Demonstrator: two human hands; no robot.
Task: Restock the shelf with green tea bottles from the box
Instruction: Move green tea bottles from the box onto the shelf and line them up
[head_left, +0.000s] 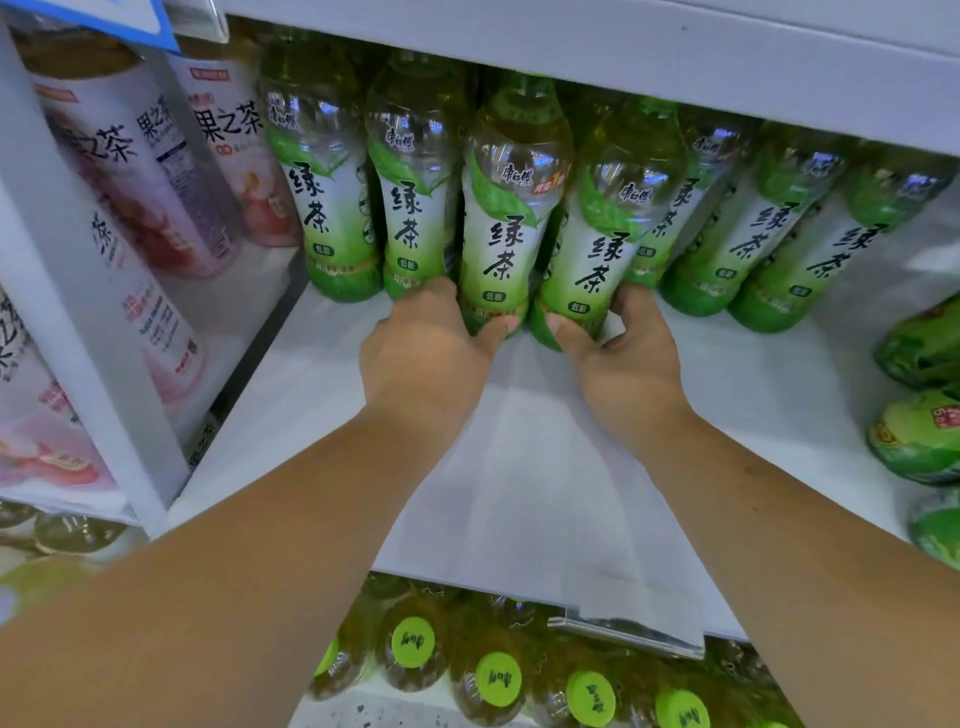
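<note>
With left hand (421, 353) gripping a tea bottle (498, 234) low down and right hand (623, 358) gripping the next bottle (597, 249), push both straight back on the shelf (311, 415), upright.

Store shelving unit, white throughout. The shelf board (322, 415) fills the centre, matt and evenly lit, with soft shadow toward 12 o'clock beneath the upper board (623, 47). A white upright divider (78, 312) closes the bay at 9 o'clock; beyond it stand pink-labelled bottles (156, 171). A blue card (130, 21) hangs at 11 o'clock. Green packets (919, 348) lie at 3 o'clock. A clear label strip (623, 631) runs along the board's front edge at 5 o'clock. A pale speckled surface (363, 712) at 6 o'clock is possibly floor. Lighting is cool and overhead, judging by reflections.
</note>
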